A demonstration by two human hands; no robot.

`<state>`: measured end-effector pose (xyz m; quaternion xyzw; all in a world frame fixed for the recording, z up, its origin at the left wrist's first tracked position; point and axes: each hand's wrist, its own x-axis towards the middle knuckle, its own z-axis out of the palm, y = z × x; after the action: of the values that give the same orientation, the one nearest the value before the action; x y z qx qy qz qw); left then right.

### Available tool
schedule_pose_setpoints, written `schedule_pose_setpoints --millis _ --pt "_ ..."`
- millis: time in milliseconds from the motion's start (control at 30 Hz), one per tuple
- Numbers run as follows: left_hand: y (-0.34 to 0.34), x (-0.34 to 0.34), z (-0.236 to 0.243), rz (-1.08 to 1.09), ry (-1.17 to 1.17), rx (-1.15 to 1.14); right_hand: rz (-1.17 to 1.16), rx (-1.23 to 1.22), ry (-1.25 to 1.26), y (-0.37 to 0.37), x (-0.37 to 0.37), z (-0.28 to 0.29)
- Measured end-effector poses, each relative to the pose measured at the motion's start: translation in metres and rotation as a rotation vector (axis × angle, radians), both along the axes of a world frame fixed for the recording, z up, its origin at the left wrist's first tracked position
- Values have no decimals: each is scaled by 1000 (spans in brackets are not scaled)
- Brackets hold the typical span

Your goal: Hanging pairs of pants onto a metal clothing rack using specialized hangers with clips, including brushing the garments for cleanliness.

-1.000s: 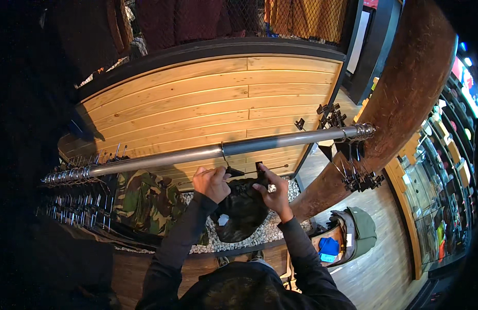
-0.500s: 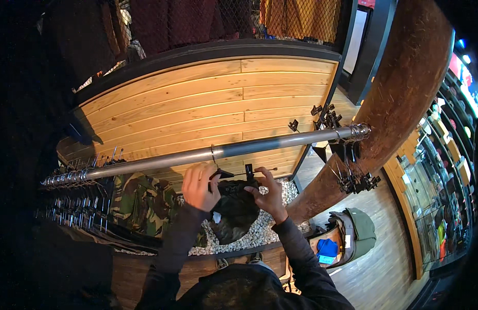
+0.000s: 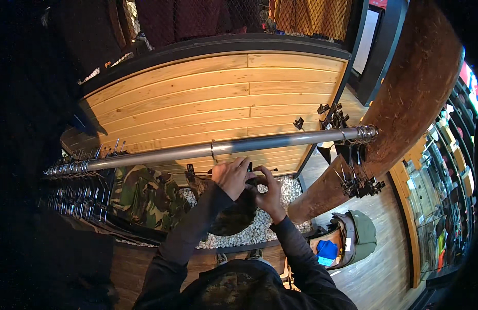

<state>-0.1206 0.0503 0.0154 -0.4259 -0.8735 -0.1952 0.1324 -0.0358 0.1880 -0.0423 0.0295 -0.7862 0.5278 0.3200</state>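
Note:
A clip hanger hangs by its hook from the grey metal rail in front of me. Below it is a dark garment, its upper edge near my fingers. My left hand is closed at the hanger's right-hand clip, which its fingers partly cover. Just right of it, my right hand has thumb and index finger pinched at the garment's top edge beside the same clip. The hanger's left clip is free of both hands. Exact finger contact is partly hidden.
Camouflage clothing and several packed hangers fill the rail's left end. Bunched clip hangers hang beside a thick brown post. Wooden panelling stands behind, white pebbles lie below. A green bag sits right.
My left hand has moved right, from the hanger's left part to its right clip. The left clip now shows uncovered. My right hand stays near the right clip.

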Motion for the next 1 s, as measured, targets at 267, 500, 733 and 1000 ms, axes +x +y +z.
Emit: schedule_pose_setpoints --millis 267,500,733,1000 --pt "9 18 0 123 228 120 50 26 70 8 -1 -5" --pt "15 19 6 93 208 343 73 -59 81 12 -1 -25" --pt "21 22 13 123 156 335 67 -117 155 19 -1 -32" --pt "27 28 26 156 155 270 74 -297 247 21 -2 -25"
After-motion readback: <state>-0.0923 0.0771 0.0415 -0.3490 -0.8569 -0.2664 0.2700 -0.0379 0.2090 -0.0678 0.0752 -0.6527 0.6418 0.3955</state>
